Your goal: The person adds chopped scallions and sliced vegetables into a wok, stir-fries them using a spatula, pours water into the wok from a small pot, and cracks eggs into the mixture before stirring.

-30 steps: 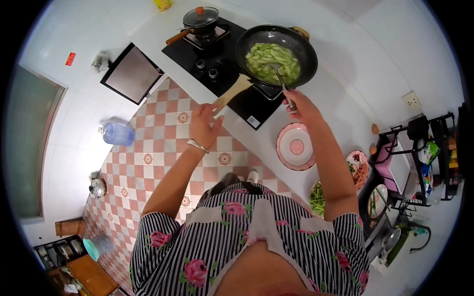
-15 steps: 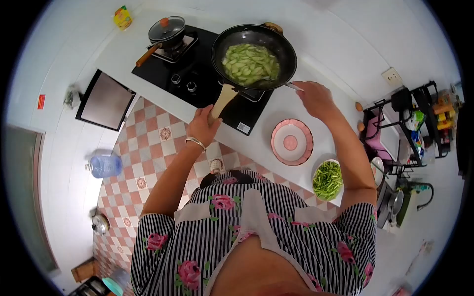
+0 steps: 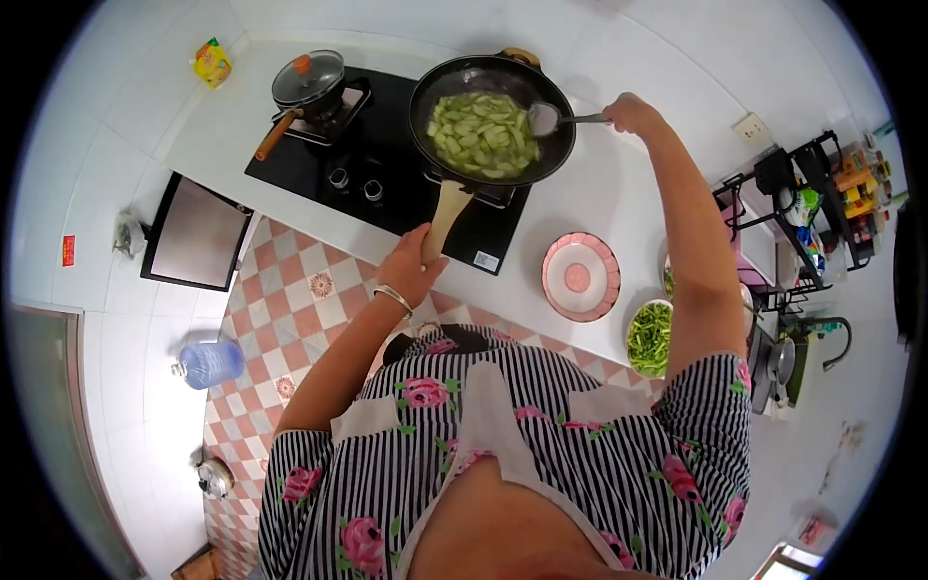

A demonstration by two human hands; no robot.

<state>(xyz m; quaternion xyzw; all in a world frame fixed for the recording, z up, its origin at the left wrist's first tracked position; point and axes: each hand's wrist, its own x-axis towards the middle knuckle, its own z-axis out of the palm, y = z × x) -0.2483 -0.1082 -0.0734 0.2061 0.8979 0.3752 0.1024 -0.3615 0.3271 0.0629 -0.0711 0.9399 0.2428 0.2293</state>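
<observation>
A dark wok (image 3: 561, 159) sits on the right burner, with pale green vegetable slices (image 3: 478, 135) in liquid inside it. My left hand (image 3: 411, 263) is closed around the wok's light wooden handle (image 3: 447, 217). My right hand (image 3: 633, 114), at the right of the wok, is closed on the handle of a metal spatula (image 3: 544, 119). The spatula's blade is by the wok's right inner wall, at the edge of the slices. Below the wok, a pink-rimmed plate (image 3: 601, 253) lies on the counter.
A lidded saucepan (image 3: 309, 82) stands on the left burner of the black cooktop (image 3: 387, 130). Near my right forearm is a bowl of chopped green vegetables (image 3: 650, 338). A black rack (image 3: 797, 213) with packets stands farther right. An open cabinet door (image 3: 198, 232) juts out at left.
My right hand has moved up and right with the spatula, whose blade has risen from the wok's lower edge to its right side. My left hand still grips the handle.
</observation>
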